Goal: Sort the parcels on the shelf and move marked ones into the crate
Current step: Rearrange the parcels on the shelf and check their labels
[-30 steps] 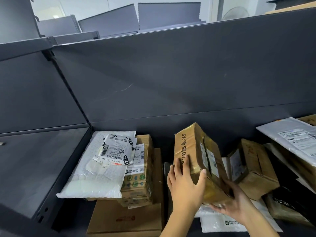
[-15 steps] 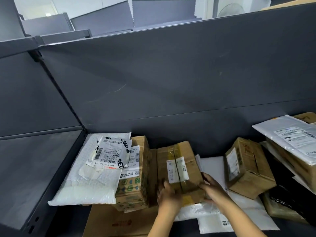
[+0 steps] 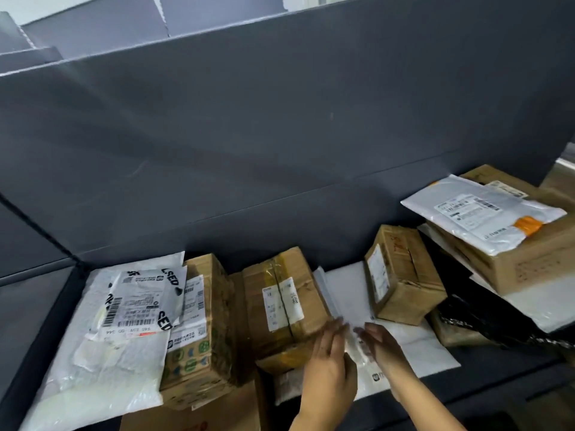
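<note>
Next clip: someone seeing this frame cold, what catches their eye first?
Probably the two hands, left and right, low in the middle, open over a white mailer. Just left of them lies a taped brown box. Far left, a white bag with bold black lettering stands out against the dark grey shelf.

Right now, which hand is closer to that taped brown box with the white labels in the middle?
Left. The left hand rests against the taped box's right edge; the right hand lies further right, over the white mailer.
</note>
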